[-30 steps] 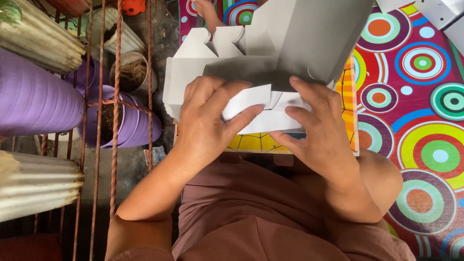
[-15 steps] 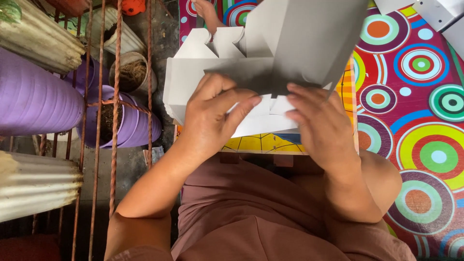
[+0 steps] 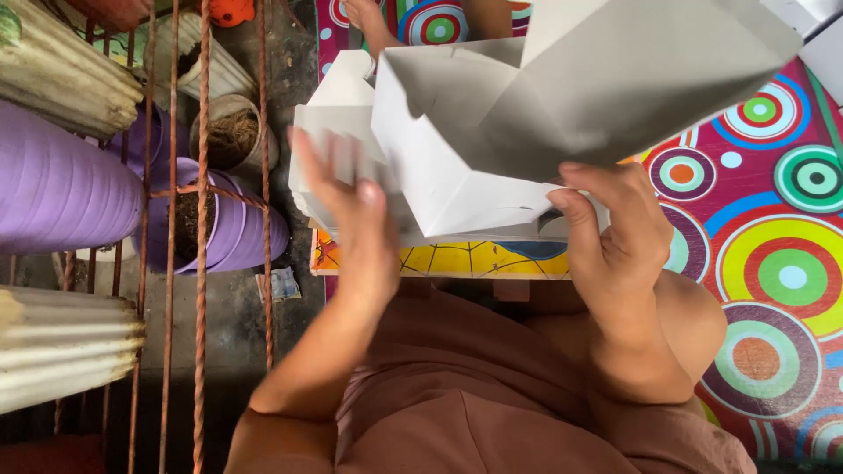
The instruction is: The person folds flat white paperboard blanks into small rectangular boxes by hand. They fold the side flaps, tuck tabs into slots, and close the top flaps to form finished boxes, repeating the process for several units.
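While seated on a mat (image 3: 790,263) printed with bright rings, holds up a half-folded grey cardboard box (image 3: 544,114) above the lap, in the upper middle of the view. Grips this box with the right hand (image 3: 615,246) at the lower right edge: thumb pressed on the near white wall, other fingers curled under and behind, so pinching the cardboard between them. Keeps the box tilted, open side turned to the camera, one big flap standing out toward the upper right.

Shows the left hand (image 3: 360,228) blurred, flat and open, fingers spread and pointing up, just beside the left wall of the box. Cannot tell whether touching the box or only near to it.

Behind the left hand, shows a stack of flat white cardboard blanks (image 3: 329,132), lying on a yellow patterned board (image 3: 474,259) at the edge of the mat.

On the left side, shows rusty twisted bars (image 3: 202,263), and behind them purple ribbed pots (image 3: 61,189) and a pale pot with dry soil (image 3: 230,132). At the top edge, shows a bare foot of another person (image 3: 369,22) on the mat.
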